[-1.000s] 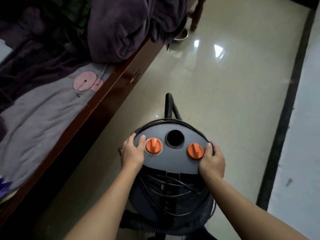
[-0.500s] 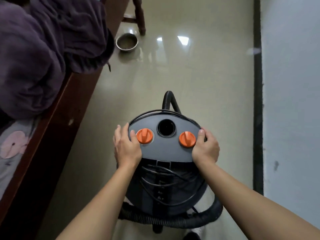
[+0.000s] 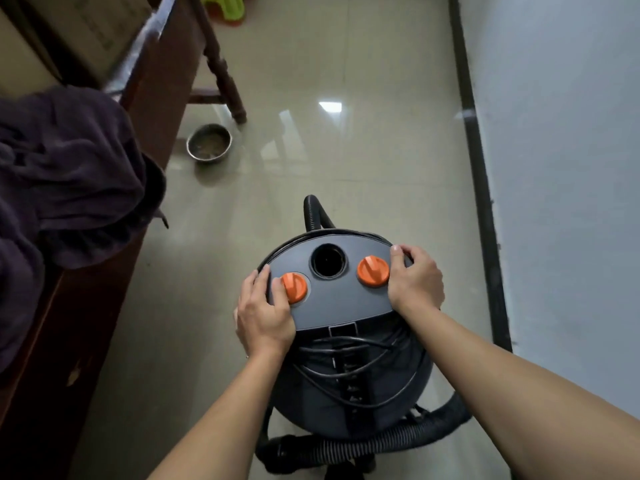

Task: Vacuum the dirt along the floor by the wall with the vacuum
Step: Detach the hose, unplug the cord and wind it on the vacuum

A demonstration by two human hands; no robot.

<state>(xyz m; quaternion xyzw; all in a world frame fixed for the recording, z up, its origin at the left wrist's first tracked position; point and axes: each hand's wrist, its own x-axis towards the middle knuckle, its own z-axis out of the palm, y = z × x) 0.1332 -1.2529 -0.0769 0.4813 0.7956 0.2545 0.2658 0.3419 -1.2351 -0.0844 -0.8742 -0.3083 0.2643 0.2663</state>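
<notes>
The base of the vacuum (image 3: 349, 386) is hidden from me under its own body, and its hose (image 3: 363, 445) passes out of sight behind it. The green stool (image 3: 227, 8) is cut by the top edge. What lies in the steel bowl (image 3: 209, 143) on the floor (image 3: 346, 161) is too small to tell.

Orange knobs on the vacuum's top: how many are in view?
2. The left knob sits by the left hand's thumb; the right knob lies beside the right hand. The hands cover the lid's edges, so more could be hidden.
</notes>
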